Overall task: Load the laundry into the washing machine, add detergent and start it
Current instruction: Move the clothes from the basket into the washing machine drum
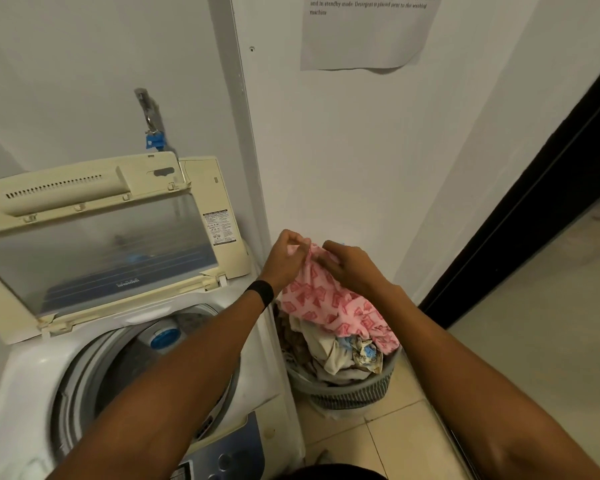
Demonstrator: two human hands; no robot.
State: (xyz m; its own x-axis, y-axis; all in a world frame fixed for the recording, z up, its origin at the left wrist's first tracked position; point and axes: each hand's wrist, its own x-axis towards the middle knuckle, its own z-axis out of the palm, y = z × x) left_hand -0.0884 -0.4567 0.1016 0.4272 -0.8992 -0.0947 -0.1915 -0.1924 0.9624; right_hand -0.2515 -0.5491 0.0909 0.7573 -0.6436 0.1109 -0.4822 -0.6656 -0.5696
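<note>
Both hands [286,259] [349,268] pinch pink garment [326,306] abv basket [343,393].

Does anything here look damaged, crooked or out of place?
The lid of the washer is yellowed next to the white body, and its lower corners look chipped. The bottom edge of the paper on the wall curls away. Nothing is spilled; clothes are heaped above the basket rim.

Both hands pinch pink patterned cloth [329,303]: left hand [286,259], right hand [349,265]. Cloth hangs below fingers into laundry basket [347,389]. Washer [42,368] lid [97,237] up, left of fingers.
</note>
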